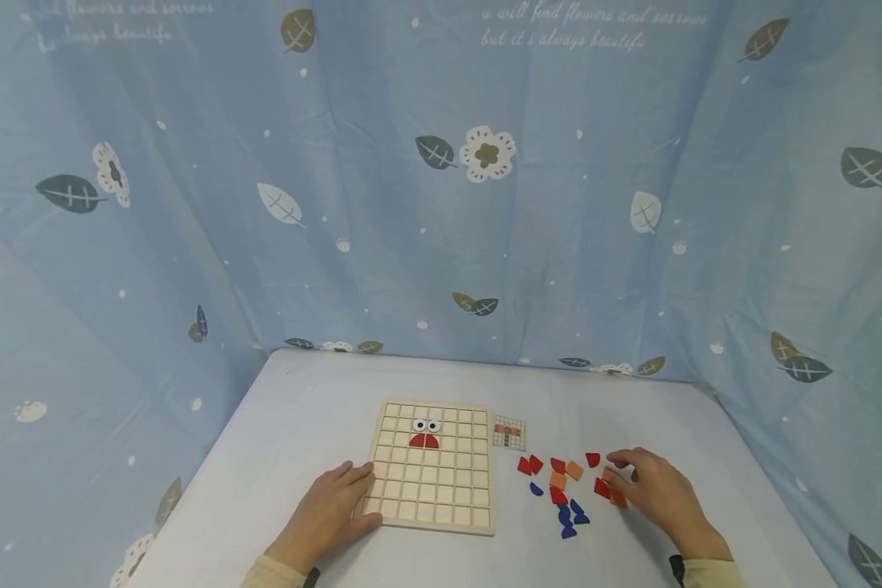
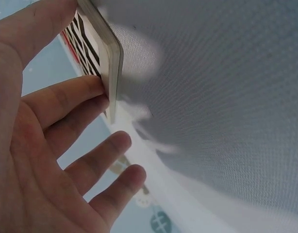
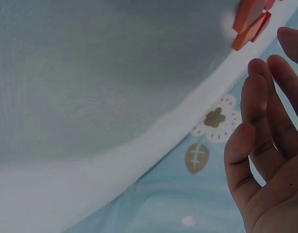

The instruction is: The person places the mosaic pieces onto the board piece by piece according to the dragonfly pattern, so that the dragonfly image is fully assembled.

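Observation:
A wooden grid board (image 1: 435,527) lies on the table, with two round eye pieces (image 1: 434,426) and two red quarter-round pieces (image 1: 417,441) in its cells. My left hand (image 1: 329,510) rests at the board's near left corner. In the left wrist view its thumb and first fingers touch the board's edge (image 2: 115,63), and the other fingers stretch out loosely. Over orange tiles (image 1: 618,498) and a red tile (image 1: 602,488) hovers my right hand (image 1: 661,490). Its fingers are slightly bent, with thumb and fingertips apart and no piece visible between them.
A small pattern card (image 1: 510,433) lies right of the board. Between board and right hand are scattered red (image 1: 557,495), orange (image 1: 574,469) and blue pieces (image 1: 564,515). A patterned blue curtain (image 1: 441,245) stands behind and beside the white table (image 1: 323,392).

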A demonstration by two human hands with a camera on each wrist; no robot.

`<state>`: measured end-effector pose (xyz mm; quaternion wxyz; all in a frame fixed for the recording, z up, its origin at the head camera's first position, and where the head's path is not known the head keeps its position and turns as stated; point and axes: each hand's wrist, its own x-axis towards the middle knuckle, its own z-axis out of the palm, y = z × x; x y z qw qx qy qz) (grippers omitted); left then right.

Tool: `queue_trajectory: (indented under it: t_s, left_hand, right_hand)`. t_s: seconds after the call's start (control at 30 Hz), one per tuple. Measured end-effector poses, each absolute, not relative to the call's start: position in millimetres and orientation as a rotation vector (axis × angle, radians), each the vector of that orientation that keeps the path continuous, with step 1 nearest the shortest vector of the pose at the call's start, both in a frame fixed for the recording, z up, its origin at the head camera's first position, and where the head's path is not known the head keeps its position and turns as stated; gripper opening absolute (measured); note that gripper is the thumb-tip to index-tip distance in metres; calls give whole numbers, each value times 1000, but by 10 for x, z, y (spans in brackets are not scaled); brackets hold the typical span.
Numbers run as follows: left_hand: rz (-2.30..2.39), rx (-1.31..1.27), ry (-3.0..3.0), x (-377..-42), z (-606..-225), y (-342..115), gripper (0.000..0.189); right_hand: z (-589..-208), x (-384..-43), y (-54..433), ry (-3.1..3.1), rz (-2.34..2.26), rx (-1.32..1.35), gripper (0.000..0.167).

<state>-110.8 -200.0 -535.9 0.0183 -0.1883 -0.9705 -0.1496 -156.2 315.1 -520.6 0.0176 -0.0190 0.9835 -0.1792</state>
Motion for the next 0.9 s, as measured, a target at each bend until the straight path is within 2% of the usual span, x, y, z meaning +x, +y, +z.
queue_trajectory:
  t_s: [0.47, 0.9]
  left_hand:
    - [-446, -589, -2997, -1106, -5364, -2003, 66]
    - [-431, -596, -3002, -1123, -5380, -2020, 67]
  right_hand:
    - [-5280, -1638, 3181, 2993, -523, -44, 20]
    - [-5254, -1719, 3188, 2986, -495, -68, 24]
